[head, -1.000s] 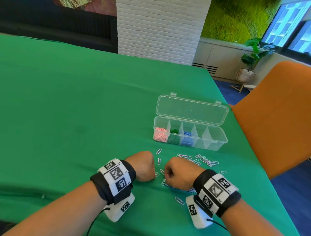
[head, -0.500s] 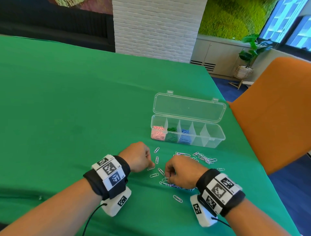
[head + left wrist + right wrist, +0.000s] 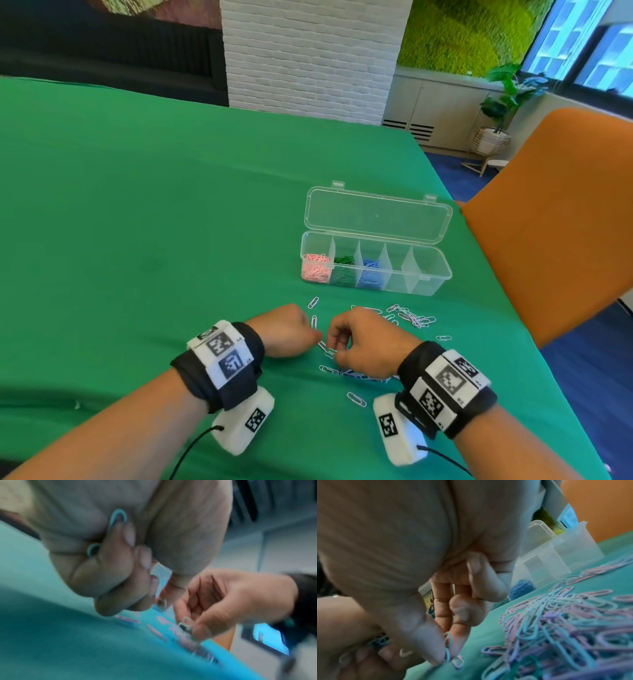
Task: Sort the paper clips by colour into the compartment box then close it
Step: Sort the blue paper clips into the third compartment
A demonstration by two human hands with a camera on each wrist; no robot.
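Observation:
The clear compartment box (image 3: 424,286) stands with its lid (image 3: 376,216) open. Its three left compartments hold pink clips (image 3: 315,269), green clips (image 3: 343,270) and blue clips (image 3: 370,272); the two right ones look empty. My left hand (image 3: 317,337) is a fist with several pale clips (image 3: 117,517) tucked in it. Just to its right, my right hand (image 3: 334,346) pinches a light-blue clip (image 3: 447,647) between thumb and forefinger, low over the cloth. Loose pastel clips (image 3: 411,317) lie before and under the right hand (image 3: 447,650).
The table wears a green cloth (image 3: 154,222). An orange chair back (image 3: 555,219) stands close to the table's right edge, beside the box. One lone clip (image 3: 356,399) lies near my right wrist. A dense clip heap (image 3: 556,622) lies right of the right hand.
The left fist has drawn a little nearer the right hand. The right hand has turned so its curled fingers show, pinching a clip just off the cloth.

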